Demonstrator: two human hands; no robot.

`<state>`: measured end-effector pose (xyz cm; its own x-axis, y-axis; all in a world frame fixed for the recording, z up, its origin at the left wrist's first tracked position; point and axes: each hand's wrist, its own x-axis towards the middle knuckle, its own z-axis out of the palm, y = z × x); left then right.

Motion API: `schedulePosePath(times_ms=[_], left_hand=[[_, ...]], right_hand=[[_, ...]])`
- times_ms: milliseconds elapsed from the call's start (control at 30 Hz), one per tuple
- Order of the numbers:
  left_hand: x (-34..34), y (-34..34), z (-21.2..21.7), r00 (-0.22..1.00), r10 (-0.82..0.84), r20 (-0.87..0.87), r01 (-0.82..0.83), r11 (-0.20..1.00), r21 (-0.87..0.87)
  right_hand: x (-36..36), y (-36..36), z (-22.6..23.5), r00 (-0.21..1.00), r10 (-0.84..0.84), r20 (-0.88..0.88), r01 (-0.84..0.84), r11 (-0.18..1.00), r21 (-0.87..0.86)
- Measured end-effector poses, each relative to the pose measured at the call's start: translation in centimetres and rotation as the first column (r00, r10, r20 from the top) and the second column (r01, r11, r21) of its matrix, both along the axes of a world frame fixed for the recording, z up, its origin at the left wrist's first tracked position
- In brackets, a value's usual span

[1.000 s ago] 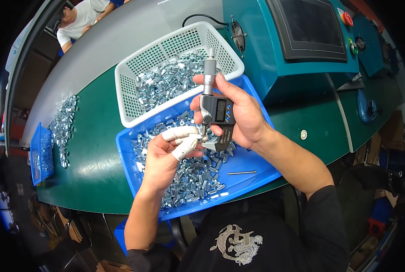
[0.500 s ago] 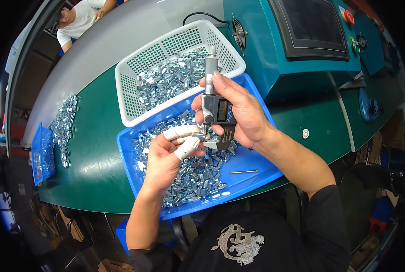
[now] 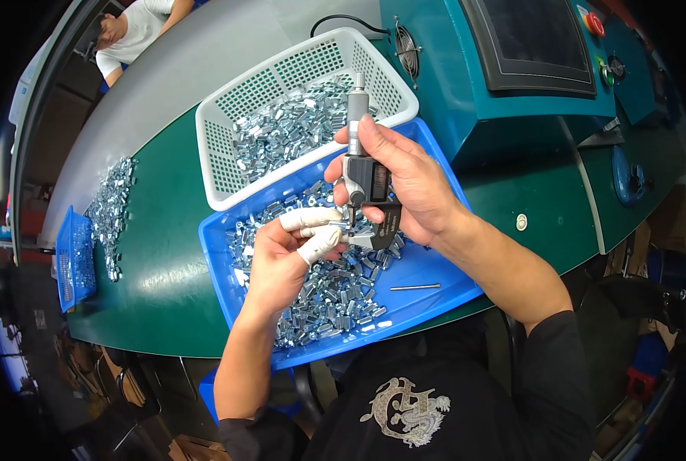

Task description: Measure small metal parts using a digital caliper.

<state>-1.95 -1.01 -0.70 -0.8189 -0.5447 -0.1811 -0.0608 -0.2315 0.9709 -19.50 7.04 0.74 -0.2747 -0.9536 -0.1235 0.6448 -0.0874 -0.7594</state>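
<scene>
**Blue, white, green and silver at a workbench**

Bright blue tray (image 3: 435, 269) w/ shiny silver metal parts (image 3: 328, 292). White mesh basket (image 3: 228, 165), grid-hole pattern, more silver parts. Dark green tabletop (image 3: 159, 253), grey strip behind. Right hand (image 3: 404, 184) holds grey-and-black digital micrometer (image 3: 366, 184), silver barrel. Left hand (image 3: 289, 257) has white tape on fingertips (image 3: 320, 242). Teal machine housing (image 3: 466, 92), black screen, red and green buttons. Person's black shirt w/ grey-white dragon emblem (image 3: 408, 407). Small blue tray (image 3: 74, 257) far left.

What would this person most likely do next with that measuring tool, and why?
Probably turn the thimble to close the digital micrometer on the small metal part. The right hand grips the micrometer upright, and the left hand with taped fingertips pinches a part at its measuring gap, over the blue tray of similar parts.
</scene>
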Motion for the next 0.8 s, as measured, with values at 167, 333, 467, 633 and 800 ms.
schedulePosePath(times_ms=[167, 333, 467, 633, 800], left_hand=[[-0.2, -1.0, 0.0, 0.999, -0.039, 0.004, 0.039, 0.997, -0.073], [0.1, -2.8, 0.1, 0.993, 0.107, -0.041, -0.114, 0.970, -0.215], [-0.7, -3.9, 1.3, 0.876, 0.441, -0.195, -0.482, 0.795, -0.369], [0.5, -3.7, -0.5, 0.916, 0.395, -0.069, -0.369, 0.764, -0.530], [-0.1, -1.0, -1.4, 0.947, 0.165, 0.274, 0.212, 0.319, -0.924]], right_hand=[[-0.1, 0.0, -0.2, 1.000, 0.012, 0.000, -0.012, 0.999, -0.031], [0.0, 0.2, 0.2, 1.000, 0.007, -0.019, -0.007, 1.000, -0.020], [0.0, 0.1, 0.0, 1.000, -0.002, -0.001, 0.002, 1.000, -0.012], [-0.2, 0.2, -0.1, 1.000, 0.000, -0.010, 0.000, 1.000, -0.012], [-0.1, 0.0, -0.1, 1.000, 0.015, -0.010, -0.015, 1.000, -0.005]])
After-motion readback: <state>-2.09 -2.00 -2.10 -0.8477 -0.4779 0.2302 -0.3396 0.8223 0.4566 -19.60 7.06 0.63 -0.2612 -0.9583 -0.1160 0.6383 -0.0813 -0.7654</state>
